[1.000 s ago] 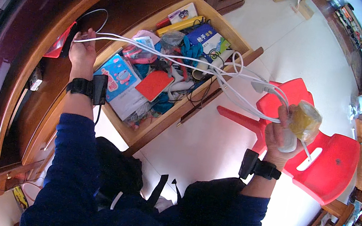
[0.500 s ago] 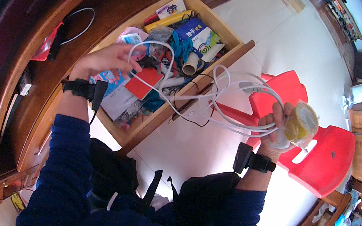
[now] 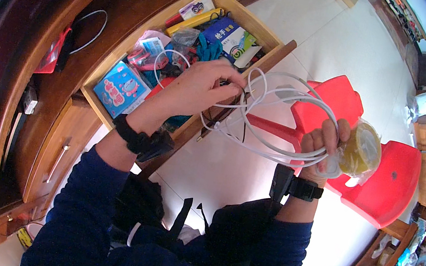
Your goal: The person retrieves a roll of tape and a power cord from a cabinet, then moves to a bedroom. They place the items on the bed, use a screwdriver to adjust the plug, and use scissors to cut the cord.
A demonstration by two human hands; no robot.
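A looped white cable (image 3: 302,159) stretches between my two hands, its loops hanging in front of the open drawer (image 3: 289,51). My right hand (image 3: 324,144) is closed round the gathered coil, and a roll of yellow tape (image 3: 362,151) in clear wrap sits against its outer side. Above the drawer's front edge, my left hand (image 3: 198,87) has thumb and fingers pinched at the cable's near loops. One thin strand arcs back from there over the drawer's contents. Where exactly the left fingertips meet the cable is partly hidden.
Inside the drawer lie a blue cartoon box (image 3: 121,88), a blue-and-white box (image 3: 232,39), a yellow stick-like thing (image 3: 194,21) and tangled small items. Red plastic seating (image 3: 392,184) stands beyond my right hand. A wooden cabinet (image 3: 68,130) borders the left.
My left hand has moved right, from over the drawer to its front edge, bringing its stretch of cable closer to the coil. The right hand with coil and tape has barely shifted.
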